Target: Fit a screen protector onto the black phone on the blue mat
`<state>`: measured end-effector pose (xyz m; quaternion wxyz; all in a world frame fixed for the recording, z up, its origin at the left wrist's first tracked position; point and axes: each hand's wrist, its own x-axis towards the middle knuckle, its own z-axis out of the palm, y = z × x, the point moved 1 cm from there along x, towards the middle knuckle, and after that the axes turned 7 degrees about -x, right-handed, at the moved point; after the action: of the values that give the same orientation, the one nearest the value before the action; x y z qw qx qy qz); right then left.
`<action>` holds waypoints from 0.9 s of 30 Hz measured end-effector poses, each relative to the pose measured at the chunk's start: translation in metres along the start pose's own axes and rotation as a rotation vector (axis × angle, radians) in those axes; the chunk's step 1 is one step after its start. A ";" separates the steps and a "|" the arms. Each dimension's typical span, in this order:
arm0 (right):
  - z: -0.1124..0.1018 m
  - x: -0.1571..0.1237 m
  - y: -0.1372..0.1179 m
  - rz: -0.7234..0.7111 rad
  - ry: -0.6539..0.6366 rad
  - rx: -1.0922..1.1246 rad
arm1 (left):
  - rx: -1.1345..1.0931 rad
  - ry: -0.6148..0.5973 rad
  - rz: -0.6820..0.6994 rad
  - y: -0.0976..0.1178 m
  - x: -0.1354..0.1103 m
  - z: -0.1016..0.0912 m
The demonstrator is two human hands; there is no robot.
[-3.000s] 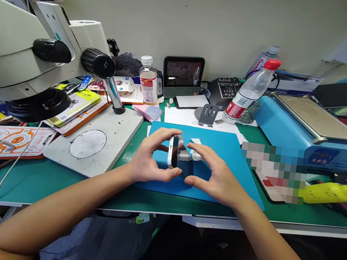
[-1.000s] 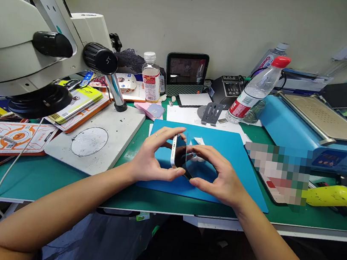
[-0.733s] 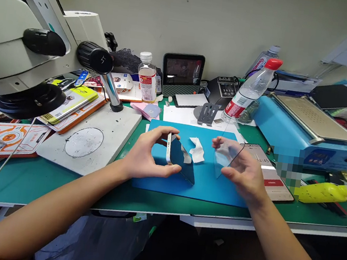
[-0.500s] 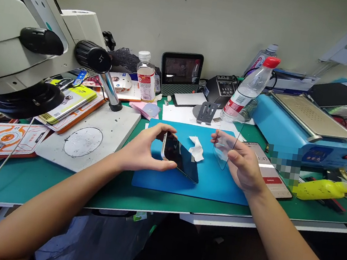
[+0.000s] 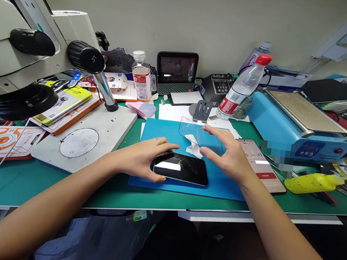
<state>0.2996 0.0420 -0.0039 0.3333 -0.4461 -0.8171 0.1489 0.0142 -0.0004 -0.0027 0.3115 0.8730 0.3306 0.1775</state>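
Note:
A dark-screened phone (image 5: pixel 182 168) lies flat, screen up, on the blue mat (image 5: pixel 227 185). My left hand (image 5: pixel 144 157) grips its left end, thumb under and fingers over the edge. My right hand (image 5: pixel 228 155) holds a clear glass sheet (image 5: pixel 199 131) by its right edge, keeping it nearly level just above and behind the phone. A crumpled white wipe (image 5: pixel 194 146) lies on the mat under the sheet.
A microscope (image 5: pixel 26 53) on a white base (image 5: pixel 102 131) stands left. Another lit phone (image 5: pixel 260 166) lies right of the mat, with a yellow tool (image 5: pixel 311 183) and a blue machine (image 5: pixel 296 126). Bottles (image 5: pixel 240 88), a small screen (image 5: pixel 176 69) and packaging crowd the back.
The glass sheet came off the upright phone in my right hand. My left hand laid the phone flat on the mat, and the sheet now hovers level behind it.

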 end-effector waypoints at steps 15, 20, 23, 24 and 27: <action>0.016 0.005 -0.012 -0.343 -0.085 -0.330 | 0.262 0.499 0.064 -0.004 0.006 -0.001; 0.018 0.013 -0.031 -0.477 -0.094 -0.396 | 0.331 0.392 0.106 -0.011 0.010 0.006; 0.019 0.015 -0.031 -0.467 -0.098 -0.369 | 0.307 0.412 0.063 -0.015 0.009 0.007; 0.020 0.016 -0.030 -0.461 -0.095 -0.356 | 0.301 0.420 0.053 -0.015 0.009 0.007; 0.023 0.015 -0.027 -0.455 -0.074 -0.336 | 0.299 0.418 0.048 -0.015 0.008 0.007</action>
<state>0.2613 0.0404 -0.0001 0.2497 -0.2946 -0.9210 -0.0510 0.0164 0.0108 -0.0177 0.0997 0.8613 0.3897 0.3103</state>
